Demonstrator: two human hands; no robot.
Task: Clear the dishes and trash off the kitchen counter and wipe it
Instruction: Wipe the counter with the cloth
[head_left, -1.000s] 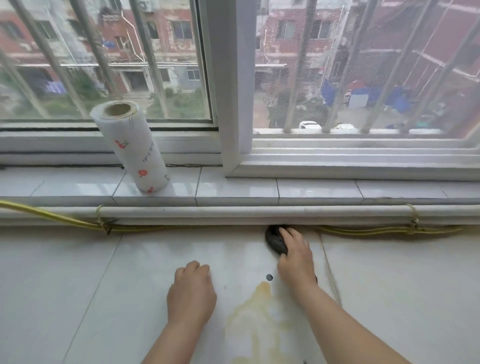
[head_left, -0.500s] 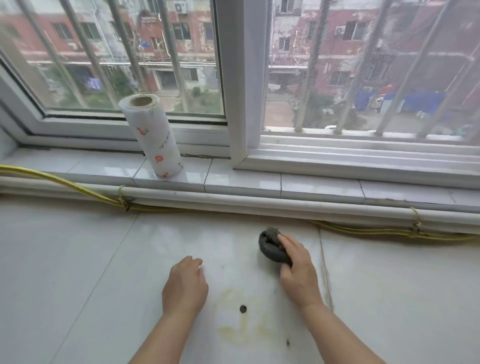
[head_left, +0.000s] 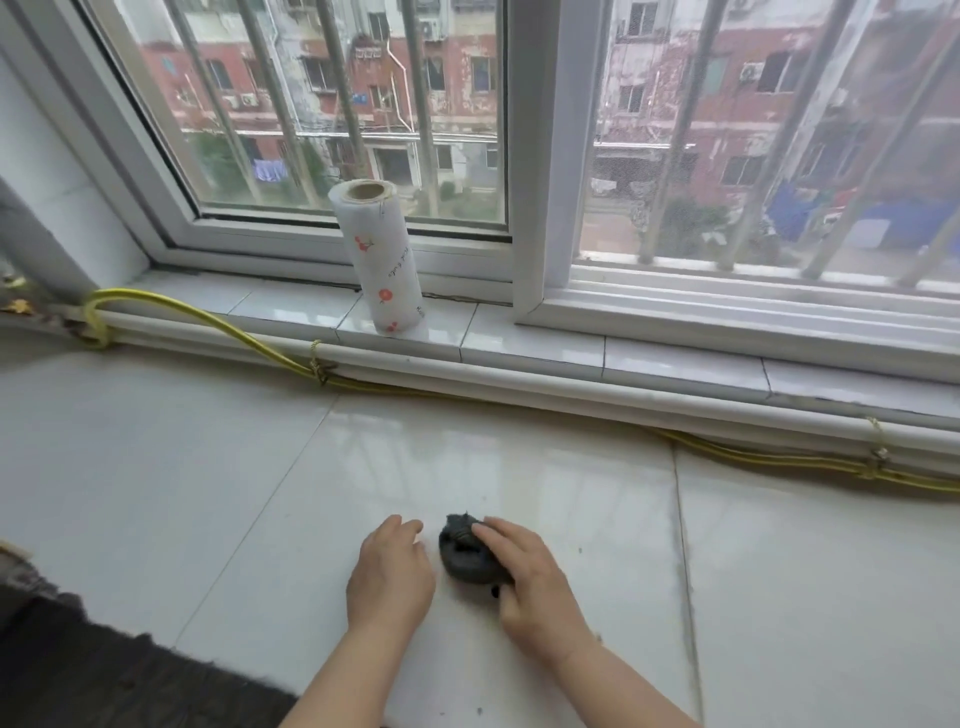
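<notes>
Left hand (head_left: 389, 582), right hand (head_left: 537, 590), bare forearms (head_left: 340, 686)

One desk (head_left: 156, 493) carries one dark scouring pad (head_left: 460, 561). Two grips are in view: one left grip (head_left: 389, 582) and one right grip (head_left: 537, 587). One printed paper towel roll (head_left: 382, 260) stands on the one tiled sill (head_left: 545, 348). One yellow hose (head_left: 234, 327) has three bindings: the left tie (head_left: 100, 332), the middle tie (head_left: 319, 364) and the right tie (head_left: 875, 460). The window has two panes: the left pane (head_left: 337, 104) and the right pane (head_left: 753, 130).

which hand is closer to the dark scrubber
Right: the right hand holds the dark scrubber; the left hand rests on the counter just left of it, apart.
</notes>
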